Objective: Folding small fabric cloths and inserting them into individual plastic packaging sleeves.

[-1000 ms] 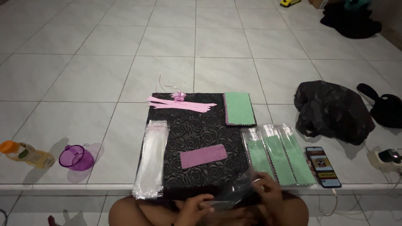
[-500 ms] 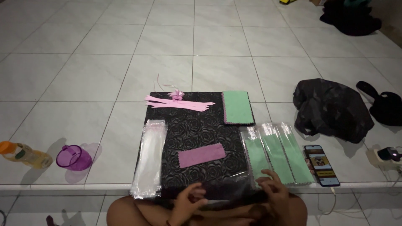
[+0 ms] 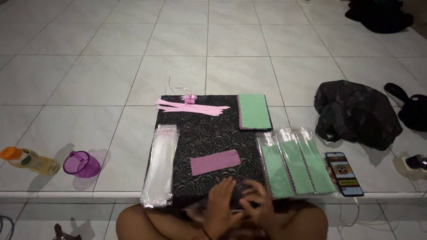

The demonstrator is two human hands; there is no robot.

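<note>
Both hands meet at the near edge of a black mat embossed with roses, lying on pale glossy floor tiles. The left hand and right hand curl their fingers together over something dark and hard to make out; whether they grip it cannot be told. Just beyond them on the mat lies a purple cloth strip with zigzag edges. Three green strips in clear sleeves lie to the right, a stack of empty clear sleeves to the left.

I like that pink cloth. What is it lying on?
The pink cloth strip lies flat on a black mat with a rose pattern. The mat covers the white tiled floor beneath, so nothing more shows under it.
</note>
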